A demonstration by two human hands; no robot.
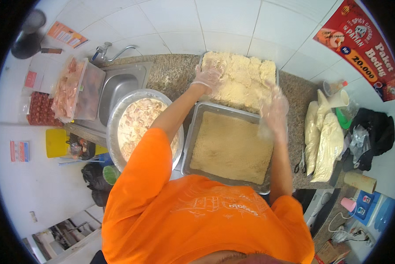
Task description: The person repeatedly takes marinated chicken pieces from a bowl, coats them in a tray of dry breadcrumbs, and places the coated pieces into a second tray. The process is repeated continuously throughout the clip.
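Note:
My left hand (208,79), in a clear plastic glove, rests at the left end of the far tray (277,77), its fingers apart against the crumb-coated pieces (242,77) that fill it. Motion blurs my right hand (275,107), also gloved; it hovers by the right edge of that tray, and whether it holds anything is unclear. Nearer to me is a rectangular metal tray (188,140) with a layer of fine tan breadcrumbs (232,147). Left of it, partly behind my left arm, stands a round metal bowl (113,132) of raw meat pieces in pale batter (139,118).
A steel sink (118,94) with a faucet (113,52) lies left, beside a plastic container (90,92) of raw meat. On the right are bags of pale crumbs (326,148), scissors (301,161) and a cup (339,99). A tiled wall (227,19) bounds the granite counter (171,72).

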